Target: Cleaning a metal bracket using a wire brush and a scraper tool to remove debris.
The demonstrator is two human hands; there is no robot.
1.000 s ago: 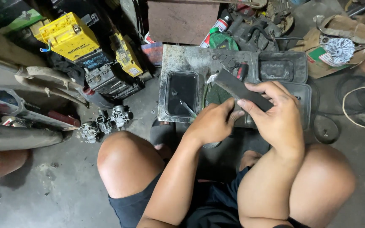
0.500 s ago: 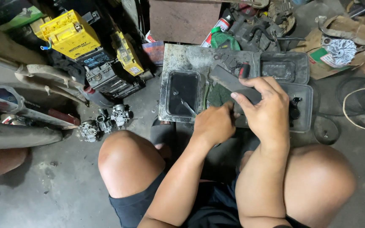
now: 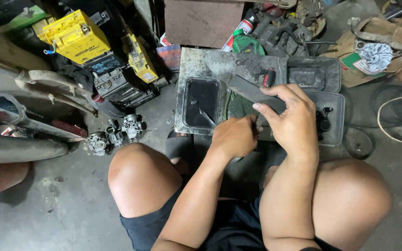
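Observation:
My right hand (image 3: 291,116) grips a flat dark grey rubber or metal strip (image 3: 247,89), held at an angle above the trays. My left hand (image 3: 233,135) is closed around a thin metal tool (image 3: 207,117) whose tip points up-left over a black tray (image 3: 201,102) of dark liquid. That tray sits on a stained grey metal plate (image 3: 201,60). Under my right hand lies a grey plastic tray (image 3: 336,125) holding a small black part (image 3: 324,118). My bare knees fill the lower part of the view.
Yellow and black batteries (image 3: 77,39) stand at the upper left, with carburettor parts (image 3: 115,132) on the concrete floor below them. A second dark tray (image 3: 313,74), a red-handled tool (image 3: 269,76), a green can (image 3: 245,45) and engine parts crowd the top. Cables lie at right.
My right hand has shifted the strip slightly left and lower over the trays. My left hand has stayed close under it with the thin tool.

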